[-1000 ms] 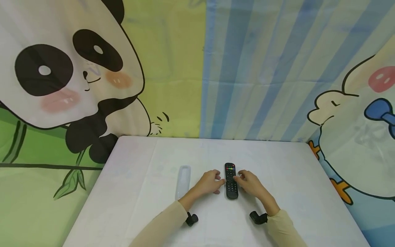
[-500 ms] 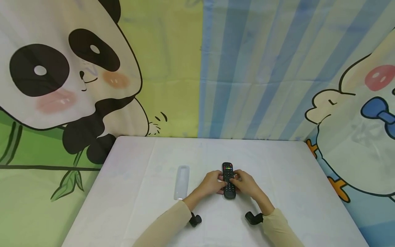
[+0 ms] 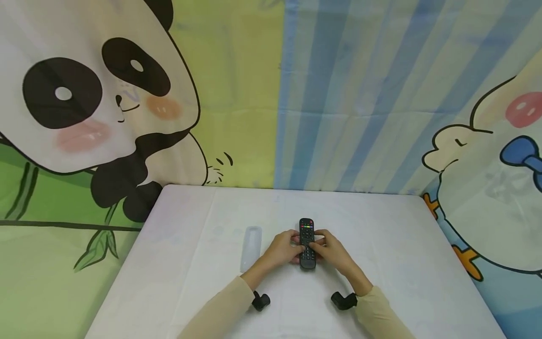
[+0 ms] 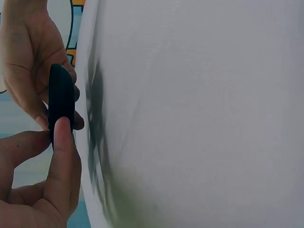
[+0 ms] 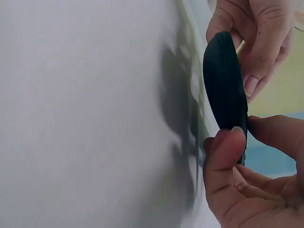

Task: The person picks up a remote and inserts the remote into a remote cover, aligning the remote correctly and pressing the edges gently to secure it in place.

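A black remote control [image 3: 307,235] with small coloured buttons near its top is held between both hands, button side up, over the white table. My left hand [image 3: 282,248] grips its left edge, thumb on the face and fingers underneath. From the other side my right hand [image 3: 333,252] pinches the right edge the same way. In the left wrist view the remote [image 4: 61,92] appears edge-on, raised off the tabletop with its shadow below. The right wrist view shows its curved dark underside [image 5: 222,78] with fingertips pressing it.
A clear, pale sleeve-like cover [image 3: 251,247] lies on the white table [image 3: 203,292] to the left of the left hand. Behind the table hangs a printed cloth [image 3: 237,94] with a panda and stripes. Black wrist cameras [image 3: 344,300] sit at the cuffs.
Both hands have closed in on the remote, which lay flat between them, and now grip it. It has been lifted and shifted slightly left.
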The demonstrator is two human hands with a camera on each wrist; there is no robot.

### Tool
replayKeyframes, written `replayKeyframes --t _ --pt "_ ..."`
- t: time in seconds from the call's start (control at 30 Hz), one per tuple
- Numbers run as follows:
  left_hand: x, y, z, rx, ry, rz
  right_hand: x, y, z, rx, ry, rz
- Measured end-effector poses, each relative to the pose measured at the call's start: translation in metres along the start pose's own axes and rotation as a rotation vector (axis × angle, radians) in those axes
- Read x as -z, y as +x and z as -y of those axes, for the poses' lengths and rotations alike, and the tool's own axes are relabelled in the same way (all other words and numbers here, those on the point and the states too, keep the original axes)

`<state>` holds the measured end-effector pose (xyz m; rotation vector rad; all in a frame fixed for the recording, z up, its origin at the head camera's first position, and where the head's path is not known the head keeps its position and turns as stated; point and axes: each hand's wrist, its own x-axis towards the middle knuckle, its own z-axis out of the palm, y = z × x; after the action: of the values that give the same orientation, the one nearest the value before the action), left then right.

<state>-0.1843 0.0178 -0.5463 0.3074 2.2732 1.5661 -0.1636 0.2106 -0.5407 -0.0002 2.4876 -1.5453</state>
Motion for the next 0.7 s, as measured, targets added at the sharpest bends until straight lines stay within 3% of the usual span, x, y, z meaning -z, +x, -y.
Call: replayKeyframes --t 0.33,0.7 --pt "0.038 -0.021 0.006 -0.027 -0.013 -0.056 -0.031 0.01 0.019 0.048 0.112 0.071" --pt "0.062 -0.042 0.012 -0.073 0.004 -0.083 -0.048 0.01 0.035 0.105 0.173 0.135"
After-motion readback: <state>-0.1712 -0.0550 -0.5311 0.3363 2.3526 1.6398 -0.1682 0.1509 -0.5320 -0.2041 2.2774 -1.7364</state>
